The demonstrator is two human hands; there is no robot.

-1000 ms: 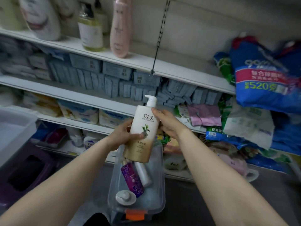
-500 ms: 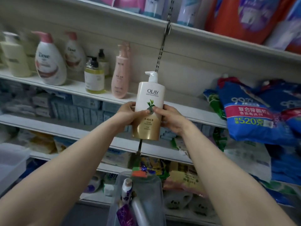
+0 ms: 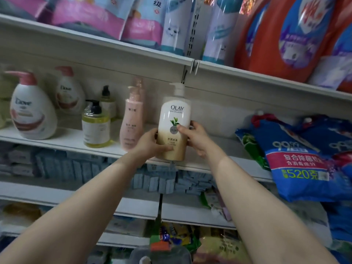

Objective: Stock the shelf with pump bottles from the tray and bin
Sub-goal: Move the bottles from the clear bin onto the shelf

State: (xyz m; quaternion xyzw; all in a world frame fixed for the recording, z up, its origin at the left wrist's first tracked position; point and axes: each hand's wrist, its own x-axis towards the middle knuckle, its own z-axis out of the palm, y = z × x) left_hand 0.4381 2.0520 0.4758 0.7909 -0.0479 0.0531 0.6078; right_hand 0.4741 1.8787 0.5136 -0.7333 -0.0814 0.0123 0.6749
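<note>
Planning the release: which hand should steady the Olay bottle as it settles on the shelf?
Left, probably. The left hand wraps the Olay bottle low near its base, next to the pink bottle; the right hand has its grip higher, on the open side.

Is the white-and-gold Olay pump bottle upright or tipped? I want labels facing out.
Upright: the white-and-gold Olay pump bottle stands pump up, label forward, gripped by left hand and right hand at the shelf edge.

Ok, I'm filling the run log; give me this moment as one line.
step: shelving | object: Olay pump bottle, upright | left hand: grips bottle | right hand: grips bottle | position: at shelf edge, right of pink bottle
</note>
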